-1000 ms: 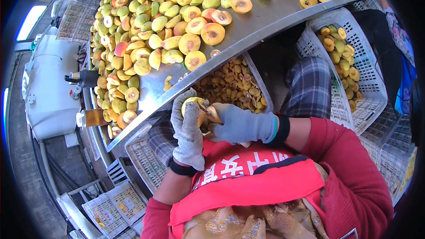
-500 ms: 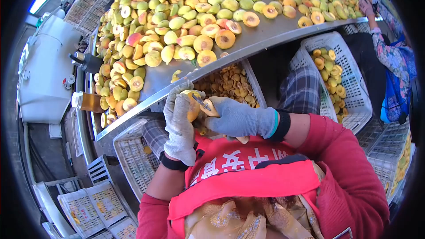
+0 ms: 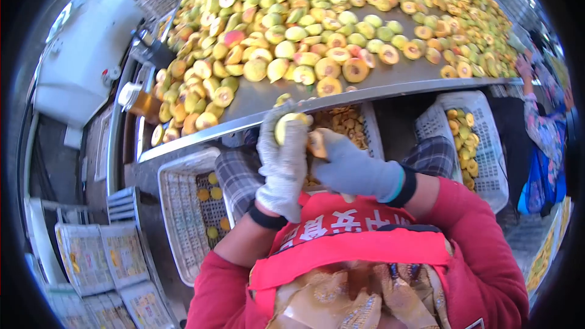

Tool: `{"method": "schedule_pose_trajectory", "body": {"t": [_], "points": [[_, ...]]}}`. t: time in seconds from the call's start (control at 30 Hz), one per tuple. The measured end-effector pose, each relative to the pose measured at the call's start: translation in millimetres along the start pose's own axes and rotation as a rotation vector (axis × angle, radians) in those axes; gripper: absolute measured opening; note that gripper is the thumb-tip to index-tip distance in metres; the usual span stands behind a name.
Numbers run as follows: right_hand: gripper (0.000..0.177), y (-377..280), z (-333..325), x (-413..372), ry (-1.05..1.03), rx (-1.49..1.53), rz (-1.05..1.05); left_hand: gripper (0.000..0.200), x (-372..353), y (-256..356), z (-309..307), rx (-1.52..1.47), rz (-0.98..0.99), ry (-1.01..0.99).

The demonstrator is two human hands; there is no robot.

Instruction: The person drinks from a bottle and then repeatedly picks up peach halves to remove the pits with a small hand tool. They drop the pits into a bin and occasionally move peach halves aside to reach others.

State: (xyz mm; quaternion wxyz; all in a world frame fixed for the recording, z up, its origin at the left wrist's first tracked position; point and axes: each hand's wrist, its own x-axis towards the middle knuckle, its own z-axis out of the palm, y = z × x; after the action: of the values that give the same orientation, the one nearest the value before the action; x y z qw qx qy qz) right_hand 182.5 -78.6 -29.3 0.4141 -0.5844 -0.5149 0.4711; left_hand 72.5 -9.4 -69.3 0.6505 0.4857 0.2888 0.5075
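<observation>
Spanning the upper view, a metal table [image 3: 396, 79] is seen with its top covered by a heap [image 3: 317, 30] of halved yellow-green fruit, most of them cut face up, and only a bare strip is left along the near edge. A white tank [image 3: 85, 55] is set off the table's left end. Three white crates are placed below the near edge. The left crate [image 3: 181, 231] holds a few pieces and lies beside the person's left knee. The middle crate [image 3: 373, 135] is filled with pits [image 3: 346, 120] and lies between the knees, under the edge. The right crate [image 3: 489, 176] is loaded with halves [image 3: 464, 140]. A red apron [image 3: 353, 250] is worn over red sleeves. At the far right a co-worker's sleeve [image 3: 545, 137] is seen by the table. Both hands are gloved and raised just below the table edge, above the middle crate, touching each other. The left hand [image 3: 281, 167] has its fingers curled tightly round a peach [image 3: 286, 125], which is gripped at the glove's top with its pale side showing. The right hand [image 3: 352, 169] has its fingers closed round a tool [image 3: 315, 144], whose orange handle is pressed against the peach; the working end is hidden. A bottle [image 3: 143, 102] of amber liquid is set at the table's left end.
</observation>
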Motion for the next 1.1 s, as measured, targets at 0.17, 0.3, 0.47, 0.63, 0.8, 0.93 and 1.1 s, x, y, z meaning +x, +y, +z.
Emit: {"method": "schedule_pose_trajectory", "body": {"t": [0.17, 0.3, 0.47, 0.63, 0.8, 0.93, 1.1], "points": [[0.026, 42.1, 9.3, 5.5, 0.006, -0.025, -0.256, 0.023, -7.9, 17.3, -1.6, 0.231, 0.098, -0.058], [0.026, 60.4, 9.2, 12.6, 0.072, -0.332, -0.275, 0.023, -2.2, 10.0, -10.7, 0.23, -0.065, -0.033], [0.023, -14.2, 13.9, 6.3, -0.252, 0.059, 0.316, 0.031, -7.9, 2.7, -19.2, 0.434, 0.35, -0.007], [0.021, 22.0, 12.0, 4.0, -0.135, -0.218, 0.108, 0.028, 3.7, 13.0, -44.4, 0.247, -0.17, -0.362], [0.018, 9.4, 2.1, 9.1, -0.449, 0.261, 0.416, 0.041, 12.3, 12.7, -52.1, 0.152, -0.269, -0.427], [0.02, -5.3, 6.9, 6.7, -0.307, 0.099, 0.473, 0.041, 26.4, 15.5, -53.4, 0.292, -0.321, -0.515], [0.018, -2.0, 1.2, 6.6, -0.342, 0.187, 0.43, 0.031, 23.8, 17.4, -41.3, 0.157, -0.377, -0.425]]}}
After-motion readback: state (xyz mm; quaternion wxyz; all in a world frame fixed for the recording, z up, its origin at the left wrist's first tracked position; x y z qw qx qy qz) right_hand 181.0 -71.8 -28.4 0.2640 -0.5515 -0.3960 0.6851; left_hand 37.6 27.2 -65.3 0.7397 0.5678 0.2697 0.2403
